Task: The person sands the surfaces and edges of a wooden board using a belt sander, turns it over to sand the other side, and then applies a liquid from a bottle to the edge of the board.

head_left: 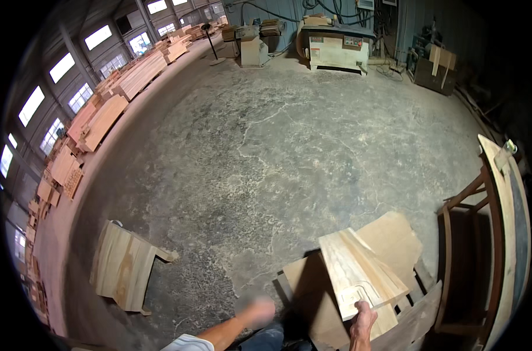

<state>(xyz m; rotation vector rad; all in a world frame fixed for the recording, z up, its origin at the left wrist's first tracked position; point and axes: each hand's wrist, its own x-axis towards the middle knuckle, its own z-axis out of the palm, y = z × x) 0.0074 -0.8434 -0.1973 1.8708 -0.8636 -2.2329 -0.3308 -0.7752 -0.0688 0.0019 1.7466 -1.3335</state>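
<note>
My right hand [364,320] is closed on the near end of a pale wooden board [343,260], where a rounded cut or recessed shape shows in the wood. Beneath it, other wooden boards [376,275] lie fanned out over cardboard sheets [397,234] at the lower right. My left hand [256,312] is out over the floor, left of the boards and apart from them. It is smeared, so its fingers cannot be made out.
A slatted wooden piece [122,266] stands at the lower left. At the right is a wooden-framed table [491,234]. Machines [339,50] line the far wall, with a dark box [432,73] beside them. Stacked lumber [140,76] runs along the left. Cracked concrete floor [266,158] lies between.
</note>
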